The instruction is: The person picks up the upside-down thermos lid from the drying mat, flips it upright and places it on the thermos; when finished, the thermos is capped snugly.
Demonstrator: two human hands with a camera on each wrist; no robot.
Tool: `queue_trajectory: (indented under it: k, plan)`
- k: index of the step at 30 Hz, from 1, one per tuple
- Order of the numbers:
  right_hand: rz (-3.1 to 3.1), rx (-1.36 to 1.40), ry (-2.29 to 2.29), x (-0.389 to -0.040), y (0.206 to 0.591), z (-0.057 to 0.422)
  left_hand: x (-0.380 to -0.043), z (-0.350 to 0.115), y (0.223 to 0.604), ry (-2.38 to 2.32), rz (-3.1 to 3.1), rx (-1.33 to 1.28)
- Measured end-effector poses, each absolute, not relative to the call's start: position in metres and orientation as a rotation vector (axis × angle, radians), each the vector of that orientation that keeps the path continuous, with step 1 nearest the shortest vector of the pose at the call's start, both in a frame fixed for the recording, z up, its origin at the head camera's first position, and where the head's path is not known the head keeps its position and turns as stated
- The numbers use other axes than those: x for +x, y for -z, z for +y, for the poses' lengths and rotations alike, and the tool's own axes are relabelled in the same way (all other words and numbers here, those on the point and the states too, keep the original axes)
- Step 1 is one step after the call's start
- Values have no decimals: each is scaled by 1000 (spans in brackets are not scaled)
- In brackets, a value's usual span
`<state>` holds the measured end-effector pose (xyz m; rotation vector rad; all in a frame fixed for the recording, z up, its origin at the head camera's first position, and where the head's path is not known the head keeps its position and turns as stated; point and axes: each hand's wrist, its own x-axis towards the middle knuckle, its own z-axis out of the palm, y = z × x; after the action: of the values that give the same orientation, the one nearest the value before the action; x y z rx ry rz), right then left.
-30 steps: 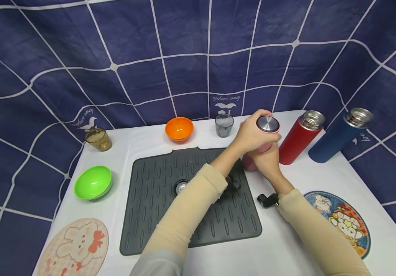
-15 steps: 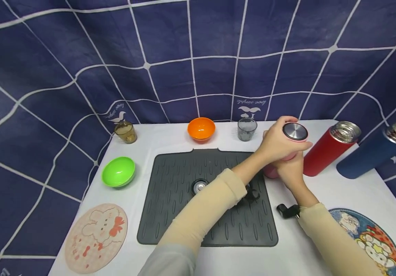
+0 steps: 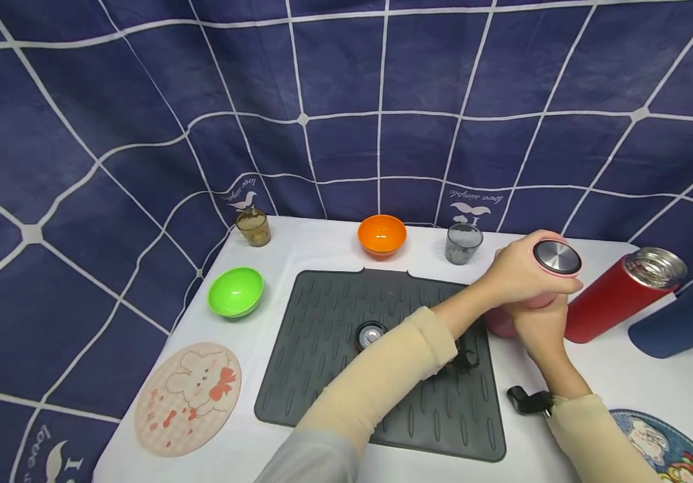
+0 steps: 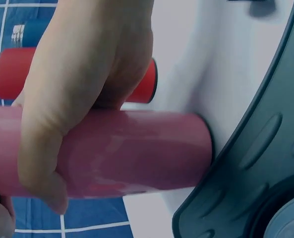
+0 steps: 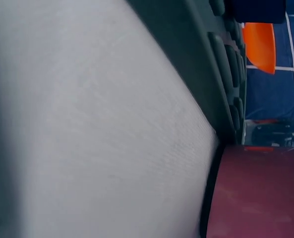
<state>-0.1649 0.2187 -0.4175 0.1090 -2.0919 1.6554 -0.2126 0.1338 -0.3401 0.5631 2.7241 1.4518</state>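
Your left hand (image 3: 518,270) grips the lid (image 3: 557,257) of the pink bottle (image 4: 137,153), your right hand (image 3: 537,329) its body, fingers curled round both; it stands on the bench (image 3: 318,245) beside the mat (image 3: 331,302). The red bottle (image 3: 614,304) and blue bottle (image 3: 675,330) look open; only this one seems left.

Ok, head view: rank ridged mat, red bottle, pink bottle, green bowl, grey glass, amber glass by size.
1. Ridged mat
2. Red bottle
3. Green bowl
4. Grey glass, amber glass: too alike to rank

Pink bottle: unsure, mostly covered.
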Motion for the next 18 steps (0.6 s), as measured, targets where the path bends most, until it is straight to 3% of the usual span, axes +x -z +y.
queue_trajectory:
  k: [10,18]
  plan:
    - [-2075,128,-1664,-169,413,229,-216,140,333,-1526,2621,622]
    - [-2052,88,-1617,-166,417,222,-202,146,344,-1623,2816,524]
